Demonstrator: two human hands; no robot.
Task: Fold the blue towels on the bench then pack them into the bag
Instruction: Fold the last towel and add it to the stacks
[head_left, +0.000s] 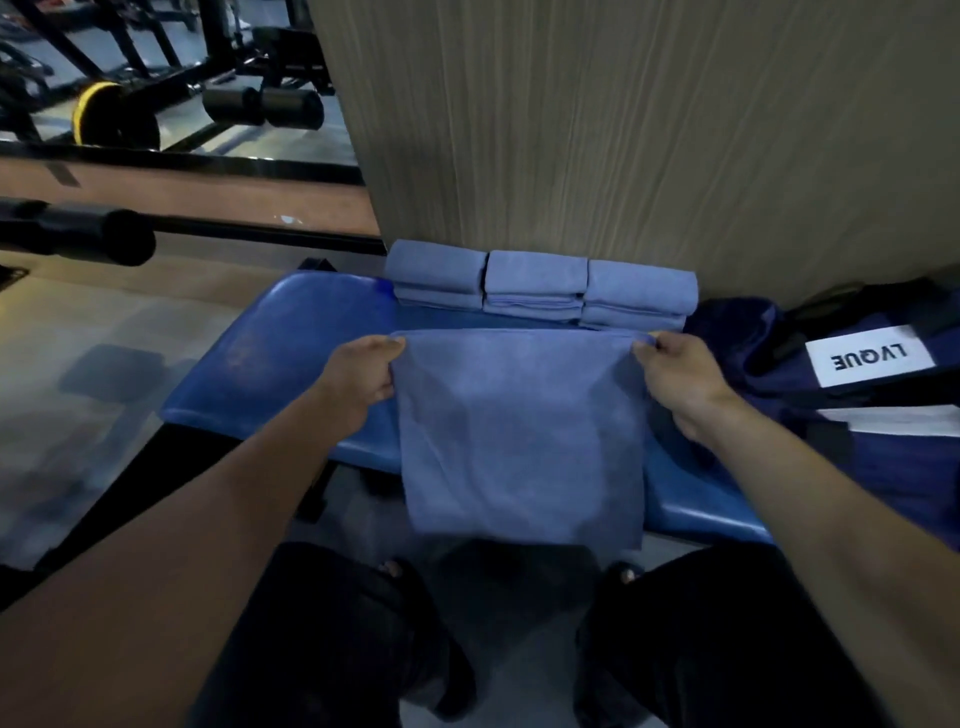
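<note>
The left hand (363, 376) pinched the upper left corner of a soft, matte, periwinkle-blue cloth towel (522, 436), and the right hand (683, 376) pinched its upper right corner, each grip pressed together on the fabric between thumb and curled fingers. The towel was held taut along its top edge and hung as a smooth, nearly square sheet, faintly creased down the middle. Its upper part lay over the glossy blue padded table (270, 358), and its lower edge dropped past the near rim toward the person's knees in dark trousers (727, 639).

At the far side of the table, against a pale wood-grain wall panel (623, 130), stood three short stacks of folded towels of the same blue: the left stack (439, 275), the middle stack (535, 283) and the right stack (639, 296). They sat side by side, touching, with rounded folded edges facing the person.

On the right end of the table lay a navy fabric duffel bag (737, 332) with a white rectangular label (870, 356) printed in black letters, just beside the right stack and the right hand.

Beyond the left end, a black barbell sleeve (78, 228) and black gym machines (156, 67) with a yellow-rimmed weight plate (104, 111) stood on the floor.
</note>
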